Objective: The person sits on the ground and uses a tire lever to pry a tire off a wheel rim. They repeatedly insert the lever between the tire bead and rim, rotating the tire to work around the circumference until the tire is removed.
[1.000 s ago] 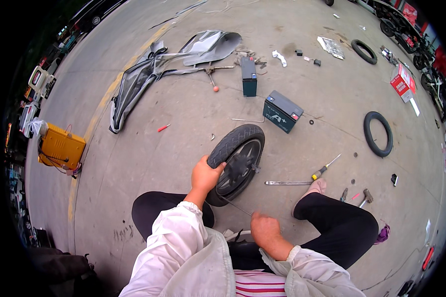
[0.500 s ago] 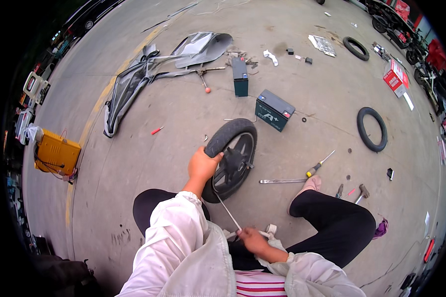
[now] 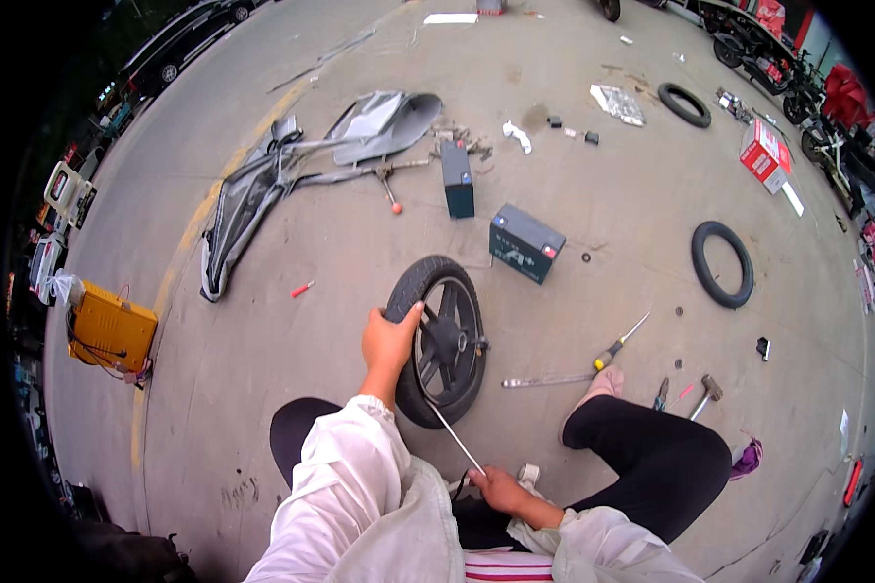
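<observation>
A small black wheel with its tyre and spoked rim [image 3: 444, 338] stands tilted on the concrete in front of me. My left hand [image 3: 391, 342] is closed round the tyre's upper left side, thumb toward the rim. My right hand [image 3: 507, 492] grips the near end of a thin metal bar [image 3: 457, 439], close to my lap. The bar's far end meets the lower edge of the rim, where it joins the tyre. What kind of handle it has is hidden in my fist.
Beyond the wheel stand two dark batteries [image 3: 527, 243]. A yellow-black screwdriver [image 3: 610, 354], a flat metal bar [image 3: 546, 381] and a hammer [image 3: 710, 391] lie rightward, near my foot. Loose tyres [image 3: 721, 264] lie farther right. Leftward are grey bodywork [image 3: 253, 219] and an orange box [image 3: 114, 325].
The wheel has turned a little more upright, its hub facing me more. My left hand still holds the tyre, and the bar stays at the rim. The whole view has shifted slightly.
</observation>
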### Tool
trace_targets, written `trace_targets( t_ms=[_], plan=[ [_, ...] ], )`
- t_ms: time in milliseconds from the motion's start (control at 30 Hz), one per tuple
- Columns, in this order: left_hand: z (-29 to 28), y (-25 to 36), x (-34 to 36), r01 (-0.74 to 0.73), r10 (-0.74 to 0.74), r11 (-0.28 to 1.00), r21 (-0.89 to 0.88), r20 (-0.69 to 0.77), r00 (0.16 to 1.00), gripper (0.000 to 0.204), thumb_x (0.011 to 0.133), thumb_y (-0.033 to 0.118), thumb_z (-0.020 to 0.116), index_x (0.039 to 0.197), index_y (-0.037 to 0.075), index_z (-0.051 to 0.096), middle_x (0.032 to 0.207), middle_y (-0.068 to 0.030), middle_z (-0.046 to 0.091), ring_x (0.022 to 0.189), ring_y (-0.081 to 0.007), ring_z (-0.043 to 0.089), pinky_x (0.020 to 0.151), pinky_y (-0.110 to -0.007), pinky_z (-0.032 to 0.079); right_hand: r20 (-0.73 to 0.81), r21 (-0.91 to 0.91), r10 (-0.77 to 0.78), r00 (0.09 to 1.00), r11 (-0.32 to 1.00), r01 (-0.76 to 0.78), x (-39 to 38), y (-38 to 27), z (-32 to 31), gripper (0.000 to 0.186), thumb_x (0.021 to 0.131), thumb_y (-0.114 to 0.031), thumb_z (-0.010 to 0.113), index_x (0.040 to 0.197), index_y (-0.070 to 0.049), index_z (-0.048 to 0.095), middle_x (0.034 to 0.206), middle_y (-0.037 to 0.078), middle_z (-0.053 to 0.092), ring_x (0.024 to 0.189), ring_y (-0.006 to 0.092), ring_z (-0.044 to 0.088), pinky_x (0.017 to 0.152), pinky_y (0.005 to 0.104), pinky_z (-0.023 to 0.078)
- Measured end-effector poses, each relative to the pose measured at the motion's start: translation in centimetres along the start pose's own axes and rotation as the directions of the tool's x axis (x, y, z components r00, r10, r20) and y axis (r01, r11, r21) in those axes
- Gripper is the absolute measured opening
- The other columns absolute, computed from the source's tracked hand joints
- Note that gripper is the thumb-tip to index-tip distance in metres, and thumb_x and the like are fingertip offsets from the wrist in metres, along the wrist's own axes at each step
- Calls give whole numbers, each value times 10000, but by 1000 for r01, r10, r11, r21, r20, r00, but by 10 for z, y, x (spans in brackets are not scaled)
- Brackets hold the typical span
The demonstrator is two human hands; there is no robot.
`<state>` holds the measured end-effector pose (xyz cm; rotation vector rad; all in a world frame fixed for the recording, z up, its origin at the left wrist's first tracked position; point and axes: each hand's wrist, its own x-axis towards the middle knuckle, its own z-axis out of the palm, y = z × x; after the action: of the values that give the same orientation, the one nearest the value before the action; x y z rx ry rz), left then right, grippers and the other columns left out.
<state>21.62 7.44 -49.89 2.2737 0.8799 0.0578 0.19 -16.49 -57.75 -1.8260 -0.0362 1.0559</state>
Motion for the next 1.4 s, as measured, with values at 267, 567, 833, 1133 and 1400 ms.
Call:
trace_targets(
  t_ms=[267,567,833,1133,1400],
  plan=[
    [4,-33,-19,-31,201,742,-670,177,964,734,890,399,693,1397,-61,429,1266,-212,577,1160,-263,572,998,-357,439,-78,128,43,996,991,-33,-9,-7,7,533,1003,-480,446,970,2,669,933,204,684,906,356,646,825,433,488],
    [8,-55,-66,-222,228,946,-235,-2,974,961,725,137,807,1498,130,235,1170,-248,639,1066,-387,646,919,-429,494,-56,-15,24,998,1000,-25,-7,3,-7,551,994,-505,453,953,-4,680,917,208,682,896,357,643,828,434,484],
    [-30,-11,-106,-227,200,961,160,170,965,907,730,239,801,1477,147,295,1128,-200,671,1042,-392,656,868,-437,510,239,-82,189,952,981,-174,-44,-23,-48,539,1004,-546,402,1014,-86,682,772,83,587,621,189,563,483,340,448],
    [-7,-44,-113,-376,382,923,-84,64,922,834,710,412,834,1343,7,472,1092,-257,669,1030,-389,660,882,-436,508,350,226,190,917,933,-279,-49,-35,-54,423,1023,-484,437,1059,-104,619,687,-43,404,519,65,328,427,245,282],
    [4,-18,-106,-271,271,962,-13,7,963,586,751,407,787,1187,66,595,1002,-217,691,949,-423,657,801,-462,515,268,316,134,954,923,-218,-37,-25,-45,446,1014,-485,453,1032,-69,616,664,-18,426,475,84,344,392,253,298]
  ],
)
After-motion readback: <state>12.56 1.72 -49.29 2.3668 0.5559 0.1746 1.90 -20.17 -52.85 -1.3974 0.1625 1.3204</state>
